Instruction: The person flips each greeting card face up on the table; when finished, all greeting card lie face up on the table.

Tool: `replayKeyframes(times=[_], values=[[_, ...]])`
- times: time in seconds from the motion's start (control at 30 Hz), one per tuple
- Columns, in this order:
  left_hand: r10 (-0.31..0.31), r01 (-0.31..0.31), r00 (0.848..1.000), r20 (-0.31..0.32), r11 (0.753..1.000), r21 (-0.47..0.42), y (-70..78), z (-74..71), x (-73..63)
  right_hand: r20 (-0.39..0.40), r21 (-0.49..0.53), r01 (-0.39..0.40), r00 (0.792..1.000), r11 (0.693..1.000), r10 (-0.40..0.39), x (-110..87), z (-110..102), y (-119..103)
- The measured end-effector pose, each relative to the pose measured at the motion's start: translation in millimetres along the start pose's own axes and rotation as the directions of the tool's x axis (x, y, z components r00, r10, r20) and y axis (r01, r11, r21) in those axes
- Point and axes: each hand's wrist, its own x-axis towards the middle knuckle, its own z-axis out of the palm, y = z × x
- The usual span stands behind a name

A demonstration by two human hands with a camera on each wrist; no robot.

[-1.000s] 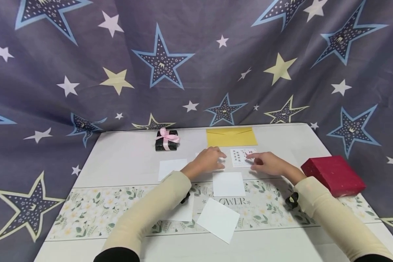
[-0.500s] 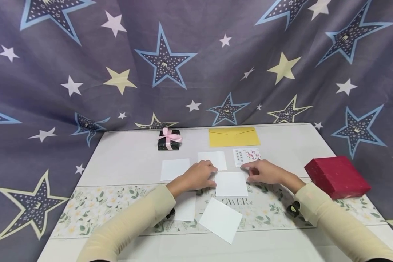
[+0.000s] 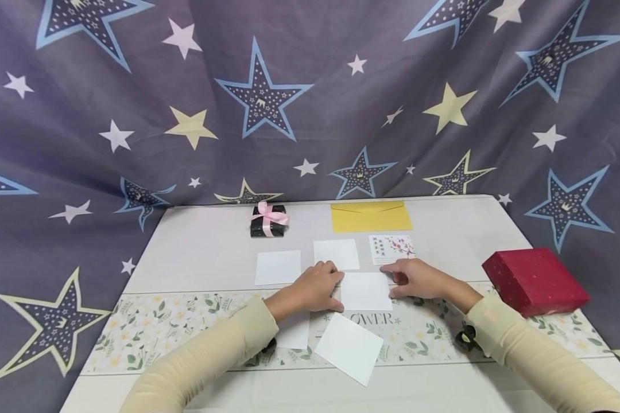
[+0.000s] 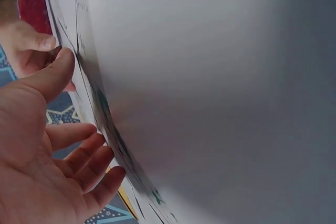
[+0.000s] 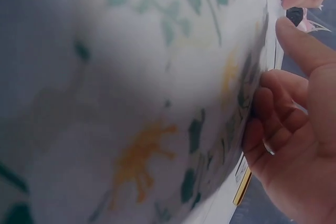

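Observation:
A blank white square card (image 3: 365,291) lies flat between the two hands in the head view. My left hand (image 3: 316,287) is at its left edge, thumb and fingers spread apart and loosely bent. On the other side, my right hand (image 3: 422,279) has its index fingertip by the card's upper right corner and its thumb near the right edge. Just above is a printed card (image 3: 391,249) with red blossoms and dark characters. Neither wrist view shows anything held in the left palm (image 4: 31,156) or the right palm (image 5: 310,145); exact contact with the card cannot be told.
More blank white cards lie around: one behind (image 3: 337,253), one at the left (image 3: 278,267), one turned askew in front (image 3: 349,347), one partly under the left wrist (image 3: 294,331). A yellow envelope (image 3: 372,217), a ribboned black box (image 3: 267,222) and a red box (image 3: 536,281) stand farther out.
Both hands have come down toward me from beside the printed card to the sides of the middle white card. The printed card's right part and the white card behind are now uncovered.

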Motion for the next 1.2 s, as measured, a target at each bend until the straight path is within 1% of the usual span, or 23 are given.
replayKeyframes(times=[0.23,0.47,0.67,0.83,1.2], values=[[-0.012,0.012,1.0,0.009,1.0,0.024,3.0,-0.1,0.1,-0.005,-0.03,-0.007,1.0,1.0,0.007,-0.8,3.3,0.6],[-0.032,0.031,0.999,0.022,0.998,0.051,4.7,-0.1,3.1,-0.031,-0.04,-0.02,0.999,0.999,0.019,-2.2,5.1,0.4],[-0.069,0.067,0.996,0.048,0.997,0.04,6.6,-1.7,4.7,-0.064,-0.05,-0.007,0.998,0.999,0.004,-0.4,7.5,-1.1],[-0.084,0.082,0.995,0.06,0.996,0.03,7.0,-2.9,5.5,-0.077,-0.048,-0.011,0.997,0.999,0.008,-0.3,8.6,-1.9],[-0.096,0.095,0.993,0.074,0.995,0.011,7.9,-5.8,6.4,-0.086,-0.024,-0.079,0.993,0.997,0.077,-0.2,8.2,-4.7]])
